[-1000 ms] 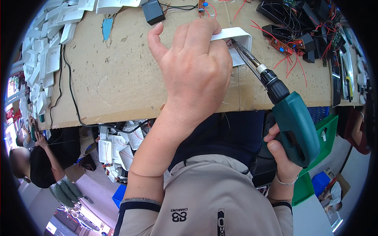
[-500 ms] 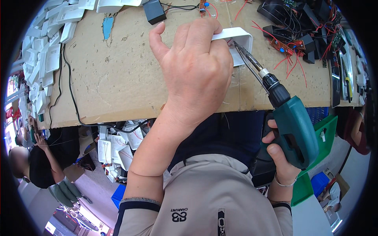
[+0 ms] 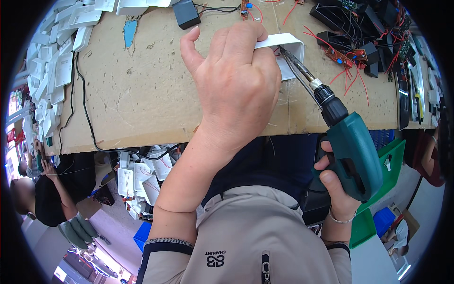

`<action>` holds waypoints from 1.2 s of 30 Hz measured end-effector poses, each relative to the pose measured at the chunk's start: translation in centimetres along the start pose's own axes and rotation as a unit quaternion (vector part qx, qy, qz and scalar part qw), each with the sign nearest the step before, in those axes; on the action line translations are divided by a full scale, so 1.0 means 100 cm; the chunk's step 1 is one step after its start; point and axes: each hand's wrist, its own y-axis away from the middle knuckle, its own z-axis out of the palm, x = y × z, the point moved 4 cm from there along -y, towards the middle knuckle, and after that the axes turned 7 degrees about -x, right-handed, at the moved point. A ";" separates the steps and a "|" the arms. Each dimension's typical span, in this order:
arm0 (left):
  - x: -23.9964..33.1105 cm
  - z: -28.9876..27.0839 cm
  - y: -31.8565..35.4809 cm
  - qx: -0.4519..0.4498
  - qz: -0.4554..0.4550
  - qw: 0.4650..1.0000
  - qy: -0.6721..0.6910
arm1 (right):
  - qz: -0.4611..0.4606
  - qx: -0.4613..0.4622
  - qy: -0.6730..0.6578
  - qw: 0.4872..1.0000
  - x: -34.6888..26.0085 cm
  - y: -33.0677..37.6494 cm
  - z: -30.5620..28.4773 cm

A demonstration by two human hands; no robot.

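My left hand (image 3: pixel 239 78) is closed around a white plastic housing (image 3: pixel 294 46) above the table, its fingers hooked over the near-left side. My right hand (image 3: pixel 338 187) grips a green and black pistol-shaped soldering iron (image 3: pixel 355 156) by its handle. A thin guide tube runs along the iron's metal shaft. The iron's dark tip reaches inside the open housing, close to my left fingertips. Whatever the tip touches in there is mostly hidden by my left hand and the housing wall.
White housings (image 3: pixel 64 68) pile up at the left, near a black cable (image 3: pixel 85 106). A black box (image 3: pixel 186 14) sits at the back. Circuit boards with red wires (image 3: pixel 338 56) and black cases lie at right. Below the table are more housings (image 3: pixel 142 177) and a green bin (image 3: pixel 390 165).
The soldering iron's tip has shifted very slightly up and left inside the housing. My left hand and the housing have barely moved.
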 end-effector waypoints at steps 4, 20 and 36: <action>-0.001 0.000 0.000 0.001 0.001 1.000 0.002 | 0.016 0.008 -0.021 1.000 0.000 0.001 0.001; 0.003 -0.002 -0.001 0.025 0.019 0.999 0.026 | 0.010 0.028 -0.077 0.997 -0.002 0.024 -0.006; -0.013 -0.026 0.004 -0.053 -0.022 0.992 0.115 | -0.107 0.015 -0.308 0.945 0.023 0.067 -0.048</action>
